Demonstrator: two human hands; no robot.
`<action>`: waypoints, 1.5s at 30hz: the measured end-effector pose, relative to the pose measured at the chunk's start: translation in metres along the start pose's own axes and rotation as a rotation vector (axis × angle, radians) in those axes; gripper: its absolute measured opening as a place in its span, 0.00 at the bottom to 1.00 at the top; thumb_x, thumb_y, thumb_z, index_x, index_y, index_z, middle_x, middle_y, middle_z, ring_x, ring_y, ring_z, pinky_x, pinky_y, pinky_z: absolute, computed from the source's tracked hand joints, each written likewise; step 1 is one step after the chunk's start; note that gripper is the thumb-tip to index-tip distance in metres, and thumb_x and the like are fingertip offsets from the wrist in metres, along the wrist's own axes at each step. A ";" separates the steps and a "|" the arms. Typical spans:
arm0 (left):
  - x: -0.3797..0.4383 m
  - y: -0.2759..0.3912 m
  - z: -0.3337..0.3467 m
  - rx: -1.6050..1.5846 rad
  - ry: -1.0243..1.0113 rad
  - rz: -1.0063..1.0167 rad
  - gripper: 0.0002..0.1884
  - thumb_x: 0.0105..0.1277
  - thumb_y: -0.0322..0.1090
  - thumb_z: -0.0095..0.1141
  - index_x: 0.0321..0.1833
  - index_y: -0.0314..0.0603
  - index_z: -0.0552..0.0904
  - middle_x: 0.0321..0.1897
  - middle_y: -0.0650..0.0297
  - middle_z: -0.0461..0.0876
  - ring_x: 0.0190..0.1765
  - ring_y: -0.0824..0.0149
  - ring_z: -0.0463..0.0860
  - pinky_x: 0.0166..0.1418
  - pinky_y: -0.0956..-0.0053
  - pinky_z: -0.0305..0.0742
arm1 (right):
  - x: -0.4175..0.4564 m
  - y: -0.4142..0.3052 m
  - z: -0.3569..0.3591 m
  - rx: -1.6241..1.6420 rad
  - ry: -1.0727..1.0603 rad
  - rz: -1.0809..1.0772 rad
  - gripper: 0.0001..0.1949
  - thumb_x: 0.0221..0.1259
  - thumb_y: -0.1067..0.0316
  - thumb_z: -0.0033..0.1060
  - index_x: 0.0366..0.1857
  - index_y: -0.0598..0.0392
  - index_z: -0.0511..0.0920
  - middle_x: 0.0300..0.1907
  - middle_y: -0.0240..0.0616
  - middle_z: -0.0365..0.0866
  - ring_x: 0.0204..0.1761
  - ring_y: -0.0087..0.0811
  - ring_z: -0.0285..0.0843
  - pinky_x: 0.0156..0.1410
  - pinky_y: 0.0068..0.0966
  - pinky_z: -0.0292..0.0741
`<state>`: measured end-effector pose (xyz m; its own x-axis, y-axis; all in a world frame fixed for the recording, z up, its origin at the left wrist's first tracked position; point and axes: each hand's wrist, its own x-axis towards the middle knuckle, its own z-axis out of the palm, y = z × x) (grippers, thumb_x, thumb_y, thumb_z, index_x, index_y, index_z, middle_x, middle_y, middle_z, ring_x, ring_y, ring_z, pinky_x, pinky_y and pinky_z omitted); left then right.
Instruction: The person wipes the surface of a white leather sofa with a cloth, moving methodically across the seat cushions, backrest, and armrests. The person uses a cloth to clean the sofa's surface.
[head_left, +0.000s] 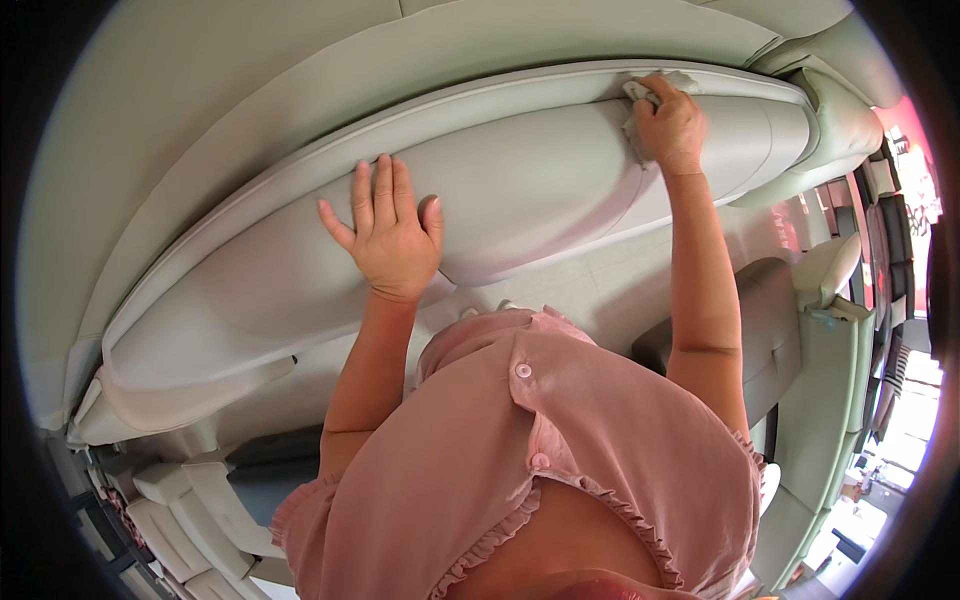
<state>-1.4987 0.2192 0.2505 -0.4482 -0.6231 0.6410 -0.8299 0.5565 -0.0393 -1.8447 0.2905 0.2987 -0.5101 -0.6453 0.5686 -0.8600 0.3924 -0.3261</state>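
Note:
A pale leather-like sofa stretches before me, its long seat cushion (517, 176) curved by the lens. My right hand (673, 127) grips a crumpled grey-white cloth (637, 139) near the right end, where the seat meets a raised, piped edge (480, 97). Part of the cloth hangs over the seat surface; the rest is hidden by my fingers. Farther left, my left hand (396, 240) lies palm down on the seat cushion with its fingers spread, holding nothing. Its fingertips reach towards the seam at the back of the cushion.
The sofa's backrest (315, 90) rises beyond the seat, and a padded armrest (840, 124) stands at the right. Behind me on the right are a brown tufted ottoman (772, 330) and a pale green sofa (825, 397). White seating (187, 517) stands at the lower left. Light floor tiles (592, 277) show below.

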 end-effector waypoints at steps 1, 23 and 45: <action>0.001 0.001 0.000 -0.003 0.000 0.002 0.26 0.73 0.50 0.47 0.67 0.42 0.78 0.66 0.63 0.79 0.74 0.59 0.70 0.80 0.37 0.38 | -0.002 -0.008 -0.001 0.007 0.002 -0.026 0.13 0.53 0.64 0.58 0.41 0.44 0.88 0.37 0.37 0.89 0.45 0.45 0.83 0.56 0.41 0.78; 0.003 -0.002 0.001 -0.043 0.039 0.067 0.23 0.78 0.51 0.42 0.57 0.41 0.81 0.68 0.63 0.78 0.76 0.57 0.70 0.80 0.35 0.32 | -0.075 -0.202 0.032 0.440 -0.188 -0.499 0.16 0.45 0.69 0.67 0.42 0.44 0.85 0.39 0.23 0.87 0.49 0.31 0.79 0.56 0.30 0.72; -0.003 0.001 0.000 0.024 -0.031 0.028 0.25 0.79 0.46 0.37 0.70 0.40 0.74 0.73 0.60 0.73 0.77 0.57 0.68 0.80 0.38 0.38 | -0.070 -0.151 0.041 0.350 -0.028 -0.659 0.13 0.48 0.62 0.67 0.39 0.47 0.83 0.38 0.27 0.83 0.49 0.32 0.78 0.53 0.32 0.73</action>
<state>-1.4981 0.2220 0.2487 -0.4813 -0.6246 0.6150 -0.8245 0.5608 -0.0756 -1.6797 0.2495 0.2776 0.1165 -0.6931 0.7114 -0.9391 -0.3100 -0.1482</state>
